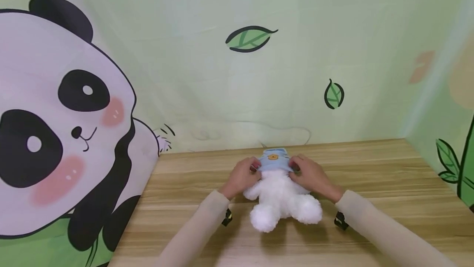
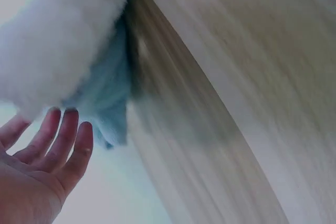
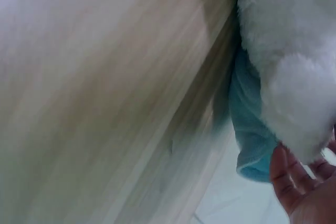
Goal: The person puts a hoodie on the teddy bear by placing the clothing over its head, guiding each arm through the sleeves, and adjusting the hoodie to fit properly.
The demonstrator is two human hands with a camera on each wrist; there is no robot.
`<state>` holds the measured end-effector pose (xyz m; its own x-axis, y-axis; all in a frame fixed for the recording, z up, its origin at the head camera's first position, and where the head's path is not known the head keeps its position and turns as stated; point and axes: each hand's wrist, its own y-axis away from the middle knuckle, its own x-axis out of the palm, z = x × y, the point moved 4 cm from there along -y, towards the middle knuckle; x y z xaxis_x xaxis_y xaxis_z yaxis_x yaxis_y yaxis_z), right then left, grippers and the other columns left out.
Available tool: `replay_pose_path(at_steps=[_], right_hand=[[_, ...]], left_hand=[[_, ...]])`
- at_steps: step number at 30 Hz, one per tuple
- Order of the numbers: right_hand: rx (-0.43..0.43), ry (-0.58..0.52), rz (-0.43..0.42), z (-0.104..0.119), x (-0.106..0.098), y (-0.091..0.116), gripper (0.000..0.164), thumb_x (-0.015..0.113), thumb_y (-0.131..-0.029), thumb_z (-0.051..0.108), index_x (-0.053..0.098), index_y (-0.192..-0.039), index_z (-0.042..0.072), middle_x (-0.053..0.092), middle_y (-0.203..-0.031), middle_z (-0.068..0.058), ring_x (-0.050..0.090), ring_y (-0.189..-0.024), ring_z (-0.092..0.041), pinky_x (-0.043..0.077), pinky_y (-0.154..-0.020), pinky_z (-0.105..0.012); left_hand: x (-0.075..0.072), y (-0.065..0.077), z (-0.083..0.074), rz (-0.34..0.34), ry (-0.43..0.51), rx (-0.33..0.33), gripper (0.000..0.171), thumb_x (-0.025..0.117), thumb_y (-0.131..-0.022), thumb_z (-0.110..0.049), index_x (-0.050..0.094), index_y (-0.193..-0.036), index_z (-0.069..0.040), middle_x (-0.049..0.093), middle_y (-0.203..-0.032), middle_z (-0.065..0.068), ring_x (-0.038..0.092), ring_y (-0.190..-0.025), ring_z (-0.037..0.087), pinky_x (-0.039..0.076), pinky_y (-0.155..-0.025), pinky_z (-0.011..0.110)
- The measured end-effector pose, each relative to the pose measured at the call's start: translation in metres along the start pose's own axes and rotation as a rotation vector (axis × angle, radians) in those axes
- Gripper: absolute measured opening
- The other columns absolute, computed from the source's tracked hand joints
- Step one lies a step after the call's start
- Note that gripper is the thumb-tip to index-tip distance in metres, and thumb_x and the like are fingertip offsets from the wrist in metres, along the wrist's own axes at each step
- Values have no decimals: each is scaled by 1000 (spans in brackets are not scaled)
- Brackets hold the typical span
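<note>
White plush toy (image 1: 277, 191) lies on worktop (image 1: 185, 197). Our left hand (image 1: 242, 175) and right hand (image 1: 312, 173), fingers partly curled, pinch the blue garment (image 1: 273, 163) at either side. We judge: adjusting garment; next calls for even tugging.

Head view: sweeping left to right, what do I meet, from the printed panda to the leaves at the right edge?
Printed panda → left hand → blue cloth → right hand → printed leaves at the right edge.
</note>
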<state>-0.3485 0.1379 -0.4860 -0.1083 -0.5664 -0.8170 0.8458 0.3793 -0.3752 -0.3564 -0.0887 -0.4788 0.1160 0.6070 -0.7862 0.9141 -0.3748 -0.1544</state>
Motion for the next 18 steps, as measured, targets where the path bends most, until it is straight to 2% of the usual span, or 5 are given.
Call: replay_pose_path(at_steps=[4,8,13,18], right_hand=[[-42,-48,-26,3,5,1,21,71,-89,18,63,-107,11,64,-98,-2,61,-89,-15,52,-78,-35],[-67,-68,-43,7,5,2,17,67,-93,16,65,-109,11,68,-104,-4,65,-93,-18,53,-80,-38],[-121,-73,-47,12,2,2,13,65,-93,11,68,-106,8,70,-103,-8,67,-94,-23,53,-79,-40],[-145,-62,10,14,3,1,13,66,-92,10,68,-105,8,71,-103,-8,67,-95,-23,53,-81,-40]], left_hand=[[3,6,-10,0,-42,43,31,66,-89,-23,62,-116,-7,65,-108,9,62,-96,22,51,-83,32],[7,9,-13,-28,-90,84,33,66,-90,-22,61,-118,-6,63,-111,12,63,-99,25,51,-87,34],[11,10,-14,-65,-93,117,24,67,-91,-16,64,-112,-4,61,-112,12,63,-101,25,52,-91,36],[14,12,-12,-102,-130,172,13,69,-90,-12,66,-101,-6,61,-104,8,63,-95,21,52,-87,32]])
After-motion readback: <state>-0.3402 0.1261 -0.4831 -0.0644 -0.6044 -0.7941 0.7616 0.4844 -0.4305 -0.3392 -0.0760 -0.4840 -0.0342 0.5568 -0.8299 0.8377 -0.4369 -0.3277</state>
